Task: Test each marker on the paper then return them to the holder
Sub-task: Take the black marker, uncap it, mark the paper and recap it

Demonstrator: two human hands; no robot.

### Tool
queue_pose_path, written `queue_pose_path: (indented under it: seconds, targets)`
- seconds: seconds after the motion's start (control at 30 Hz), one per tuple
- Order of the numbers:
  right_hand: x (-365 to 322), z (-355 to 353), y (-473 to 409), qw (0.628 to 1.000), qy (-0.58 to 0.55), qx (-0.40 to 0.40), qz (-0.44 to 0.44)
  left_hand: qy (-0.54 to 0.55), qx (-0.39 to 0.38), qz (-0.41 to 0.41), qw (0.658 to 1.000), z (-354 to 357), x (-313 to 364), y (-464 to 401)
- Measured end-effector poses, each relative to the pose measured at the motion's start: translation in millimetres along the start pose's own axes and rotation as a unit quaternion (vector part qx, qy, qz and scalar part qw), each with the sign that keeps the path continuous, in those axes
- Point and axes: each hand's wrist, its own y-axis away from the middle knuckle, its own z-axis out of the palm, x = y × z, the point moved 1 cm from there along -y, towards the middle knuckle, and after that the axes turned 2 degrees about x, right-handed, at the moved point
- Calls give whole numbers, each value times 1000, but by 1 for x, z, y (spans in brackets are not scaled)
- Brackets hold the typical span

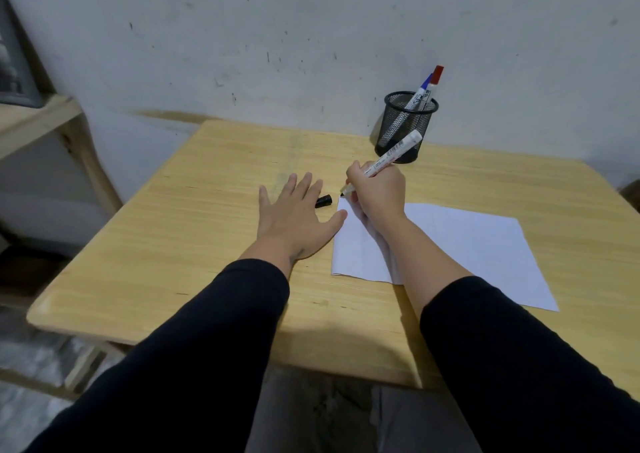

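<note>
**A:** Wooden desk [214, 230], white paper [467, 244] on right half, mesh holder [405, 130] at back w/ two capped markers. Where's the third?

**B:** In right hand [379, 192], fingers clenched round barrel. Black marker [388, 156] tilted, tip down-left, right at paper's far-left corner; contact unclear, tail toward holder. Left hand [294, 217] flat, fingers released, thumb just at paper edge. Black cap [323, 201] just beside left fingertips, so prob recap w/ left.
</note>
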Motion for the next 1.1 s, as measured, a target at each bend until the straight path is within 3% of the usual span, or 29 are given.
queue_pose_path:
  seconds: [0.37,0.53,0.67,0.9,0.97,1.03,1.1]
  targets:
    - [5,4,-9,988,146,3,-44,0,7,0,1000,2,-1,-1]
    - [3,-1,-6,1000,14,13,3,14,19,-2,1000,2,0,-1]
    - [-2,-2,-5,997,-68,17,34,102,71,-6,992,-3,1,2]
    - [-17,-6,2,990,-119,-19,68,203,96,-26,974,-7,0,5]
    - [-31,-11,3,995,-86,-18,40,296,107,-50,948,-14,-2,1]
    - [-48,-14,2,998,-60,-14,5,433,127,-62,890,-24,-1,-4]
    - [-66,-16,1,998,-60,-10,-18,505,133,-45,852,-39,6,-8]
